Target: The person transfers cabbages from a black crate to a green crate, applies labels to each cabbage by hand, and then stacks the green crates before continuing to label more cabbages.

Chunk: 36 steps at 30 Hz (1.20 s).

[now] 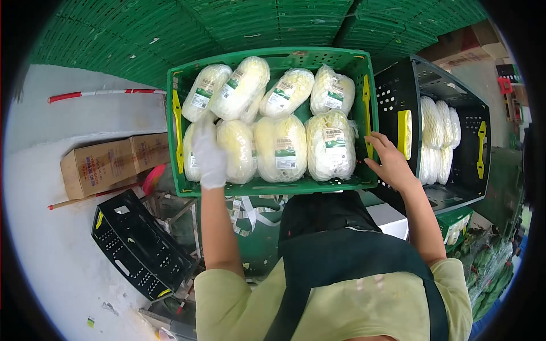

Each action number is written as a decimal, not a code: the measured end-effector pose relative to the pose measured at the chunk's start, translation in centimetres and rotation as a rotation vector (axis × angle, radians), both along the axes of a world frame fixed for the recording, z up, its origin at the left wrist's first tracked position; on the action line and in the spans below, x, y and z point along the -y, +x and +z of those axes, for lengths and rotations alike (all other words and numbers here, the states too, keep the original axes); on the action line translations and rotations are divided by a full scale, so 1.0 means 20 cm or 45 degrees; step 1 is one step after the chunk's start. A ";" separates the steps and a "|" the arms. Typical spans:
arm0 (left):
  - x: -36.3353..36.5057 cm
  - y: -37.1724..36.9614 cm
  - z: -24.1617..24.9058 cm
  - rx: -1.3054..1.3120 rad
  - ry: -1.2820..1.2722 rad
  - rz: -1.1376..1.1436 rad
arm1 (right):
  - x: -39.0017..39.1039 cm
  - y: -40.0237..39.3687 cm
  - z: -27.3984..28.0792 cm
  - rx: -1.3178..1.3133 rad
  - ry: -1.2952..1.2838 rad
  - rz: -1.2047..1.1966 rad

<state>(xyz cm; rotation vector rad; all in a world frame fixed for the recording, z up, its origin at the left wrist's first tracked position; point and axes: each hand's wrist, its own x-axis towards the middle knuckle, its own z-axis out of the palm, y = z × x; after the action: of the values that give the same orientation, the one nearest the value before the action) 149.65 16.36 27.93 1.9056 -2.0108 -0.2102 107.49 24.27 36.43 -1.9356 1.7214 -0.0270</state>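
Stacked green plastic (170,34) lines the far side of the work area; a pale surface (114,122) lies to the left, with two cardboard boxes (102,167) near it. Wrapped cabbages (281,149) lie inside the green crate (244,190), directly in front of the person; nine are visible: four in the near row, four along the top of the far row, and one partly covered beneath the second from the left.

Filling is judged well advanced; both rows run nearly the full length of the crate, and printed labels face upward on most pieces; the second far-row piece rests over its neighbour and appears not yet settled; any lower layer is hidden, so the full total cannot be stated.

Left hand (209,153), in one white glove, is blurred over the left end of the near row; whether its grip is open or closed cannot be told. Right hand (391,161), bare, has an open grip, fingers spread at the right rim beside a yellow handle (367,102); two such handles are on this crate.

Dark crates number two: one at right (455,200), holding netted white produce (430,128), count uncertain; one at left (136,250), tilted.
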 end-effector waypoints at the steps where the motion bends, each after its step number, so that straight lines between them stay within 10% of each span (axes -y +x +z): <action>1: -0.08 0.09 -0.05 0.040 0.011 0.079 | 0.01 0.00 -0.01 0.004 0.010 -0.005; 26: -0.42 -0.53 0.04 -0.031 0.466 -0.578 | -0.04 -0.05 -0.14 0.045 -0.002 0.039; 31: -0.37 -0.81 0.10 -0.049 0.110 -0.790 | -0.03 -0.01 -0.12 0.066 0.046 0.010; 36: -0.43 -0.97 0.00 -0.244 0.306 -0.827 | 0.19 0.12 -0.20 0.176 0.290 -0.399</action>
<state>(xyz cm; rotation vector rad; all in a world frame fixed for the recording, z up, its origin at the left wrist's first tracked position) 130.20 24.91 27.95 1.2170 -2.4805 -0.7955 109.82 20.40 32.50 -1.4561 1.8307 -0.0742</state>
